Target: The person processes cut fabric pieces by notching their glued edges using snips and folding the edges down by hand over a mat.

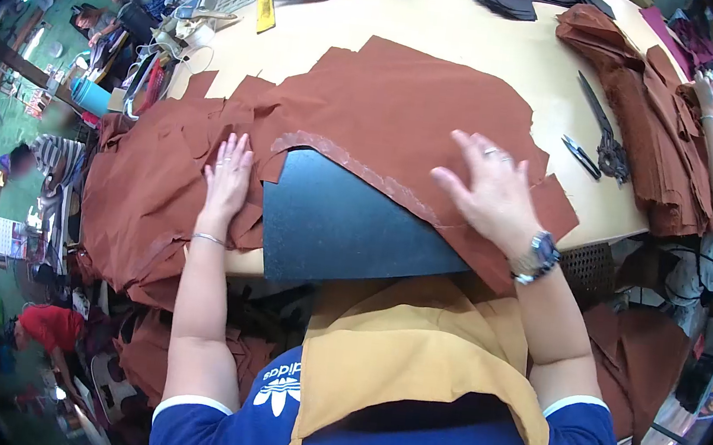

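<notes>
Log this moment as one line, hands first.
left hand: open, flat on brown cloth; right hand: open, over cloth; dark sheet: showing between hands; scissors: on table

A broad rust-brown fabric piece (404, 97) with a ragged, stepped outline lies spread mostly flat on the pale tabletop (316, 27). A band of whitish marks (362, 167) follows its curved near edge, where it meets a smooth, dark blue-grey flat sheet (348, 222). That sheet lies at the table's near edge, its upper corners bordered by fabric. To the left, rumpled, overlapping rust-brown cloth (144, 174) drapes over the table's edge in loose folds.
</notes>
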Motion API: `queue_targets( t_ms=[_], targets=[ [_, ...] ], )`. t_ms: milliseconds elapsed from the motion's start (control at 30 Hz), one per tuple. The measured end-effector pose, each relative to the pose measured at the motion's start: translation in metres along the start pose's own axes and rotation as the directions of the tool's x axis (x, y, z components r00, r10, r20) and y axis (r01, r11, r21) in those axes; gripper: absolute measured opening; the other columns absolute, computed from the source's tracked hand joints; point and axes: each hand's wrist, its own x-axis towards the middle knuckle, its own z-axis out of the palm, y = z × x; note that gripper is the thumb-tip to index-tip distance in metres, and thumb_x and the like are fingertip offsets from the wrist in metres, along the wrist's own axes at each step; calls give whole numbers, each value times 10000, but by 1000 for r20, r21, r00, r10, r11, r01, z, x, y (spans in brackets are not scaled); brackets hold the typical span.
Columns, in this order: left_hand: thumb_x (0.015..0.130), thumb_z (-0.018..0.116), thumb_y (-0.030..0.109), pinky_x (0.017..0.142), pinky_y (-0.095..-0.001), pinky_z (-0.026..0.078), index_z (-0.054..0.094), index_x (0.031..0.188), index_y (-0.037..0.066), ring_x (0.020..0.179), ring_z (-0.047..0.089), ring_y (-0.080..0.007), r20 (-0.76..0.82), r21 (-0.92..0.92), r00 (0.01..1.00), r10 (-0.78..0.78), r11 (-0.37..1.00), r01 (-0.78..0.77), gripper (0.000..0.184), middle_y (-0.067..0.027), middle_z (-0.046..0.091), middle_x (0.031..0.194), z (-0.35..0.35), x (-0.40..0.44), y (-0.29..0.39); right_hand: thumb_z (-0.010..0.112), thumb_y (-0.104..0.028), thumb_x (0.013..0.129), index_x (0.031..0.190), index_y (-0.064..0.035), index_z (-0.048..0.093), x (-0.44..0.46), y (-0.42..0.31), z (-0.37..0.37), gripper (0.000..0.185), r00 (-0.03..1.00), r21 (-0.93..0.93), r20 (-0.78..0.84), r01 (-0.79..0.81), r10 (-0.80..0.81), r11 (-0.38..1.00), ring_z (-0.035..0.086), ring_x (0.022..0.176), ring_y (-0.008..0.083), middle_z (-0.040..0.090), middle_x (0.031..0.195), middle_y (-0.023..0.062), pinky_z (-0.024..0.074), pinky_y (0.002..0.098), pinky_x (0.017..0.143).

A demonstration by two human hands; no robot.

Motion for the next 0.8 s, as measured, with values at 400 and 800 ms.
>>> queue_targets(
  t_ms=[400,800],
  targets=[
    [944,473,569,1094,-459,331,496,1381,60,1336,453,-309,-221,-151,971,95,980,-131,670,-172,485,1432,-24,31,46,566,-299,922,1281,-126,566,80,93,-35,399,952,18,-303,-30,34,999,587,1153,339,615,1252,157,462,475,970],
    [799,771,104,841,-313,482,516,1143,16,993,601,-169,-227,-702,967,117,669,-246,437,-113,638,1080,-14,-20,103,478,-173,936,1179,-49,597,31,252,0,297,923,-177,-336,-257,187,950,628,892,414,642,993,236,503,481,806]
  ],
)
